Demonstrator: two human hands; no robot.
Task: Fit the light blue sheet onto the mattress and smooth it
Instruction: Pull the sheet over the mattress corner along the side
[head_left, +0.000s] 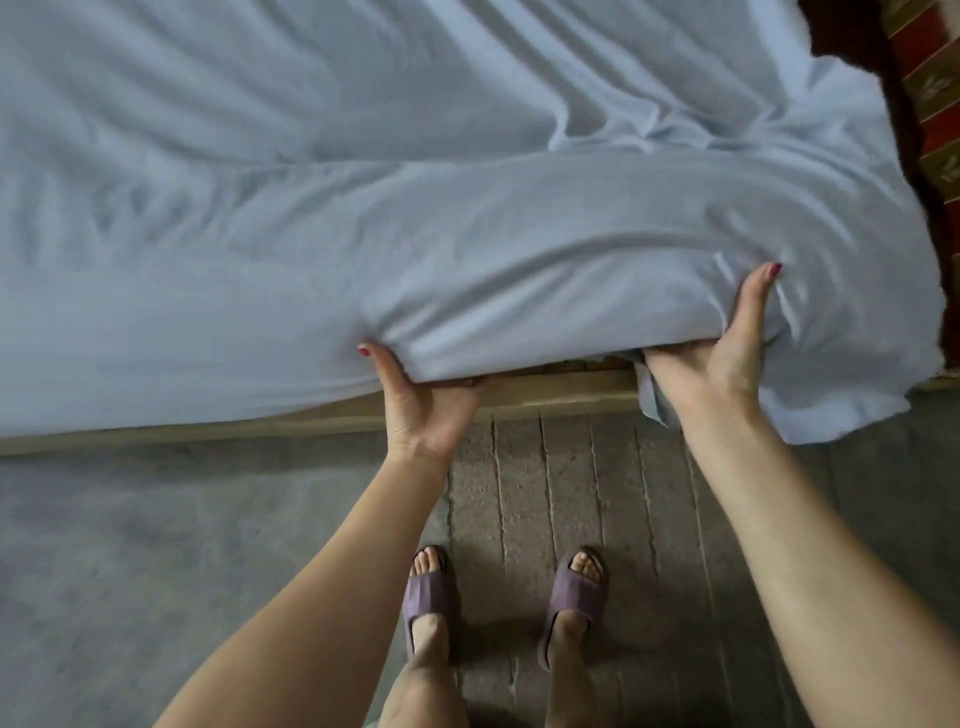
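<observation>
sheet (467, 218): lying light blue and wrinkled over the whole mattress, filling the far part of the view; its near edge is bulging up between the two hands, and a loose corner is hanging down at the near right over the floor.
left hand (423, 400): gripping the near edge of the sheet-covered mattress from below, thumb lying on top of the sheet, fingers curling under and out of sight.
right hand (727, 358): gripping the same edge further right, thumb stretching up over the sheet, fingers tucking underneath it; a bit of sheet hem is hanging just left of the wrist.
frame (545, 395): showing as a pale wooden rail under the lifted edge, between the hands and running off to the left.
floor (130, 545): lying grey on the near left, with brick paving under the feet.
slippers (574, 597): purple, standing near the frame, below the hands.
rug (935, 104): showing red and patterned at the far right.
</observation>
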